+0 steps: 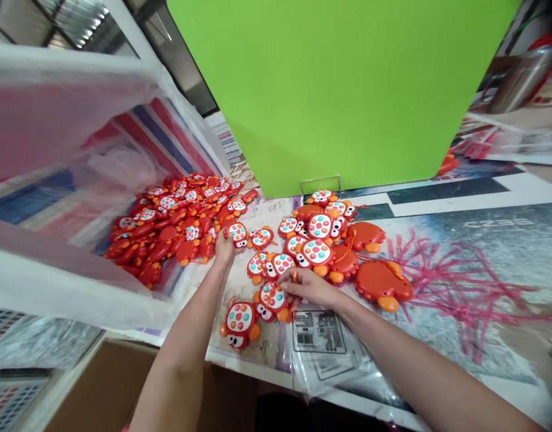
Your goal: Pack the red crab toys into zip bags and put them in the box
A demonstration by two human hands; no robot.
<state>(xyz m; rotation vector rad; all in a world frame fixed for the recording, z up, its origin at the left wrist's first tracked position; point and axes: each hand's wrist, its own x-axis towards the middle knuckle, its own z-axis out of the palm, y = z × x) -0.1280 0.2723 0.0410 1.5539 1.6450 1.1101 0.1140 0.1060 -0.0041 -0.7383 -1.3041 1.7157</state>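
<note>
My left hand [224, 247] is closed on the edge of a red crab-shaped toy [237, 232] with a white face of coloured dots, beside the big pile. My right hand [311, 286] is bent over another red toy [271, 295], its fingertips pinched together at that toy's upper edge. A bit of orange cord [294, 275] shows at those fingers. Just left of it lies a similar toy [240, 318], dotted side up, eyes towards me. Several more toys [316, 252] lie heaped beyond my right hand; some show plain red backs [384, 281].
A large heap of red toys [168, 231] spills from a white-lined box [100, 288] at left. A green board [348, 90] stands behind. Pink plastic strands [456, 288] lie at right. A clear bag with a label [321, 333] is at the front edge, a cardboard box [100, 384] below.
</note>
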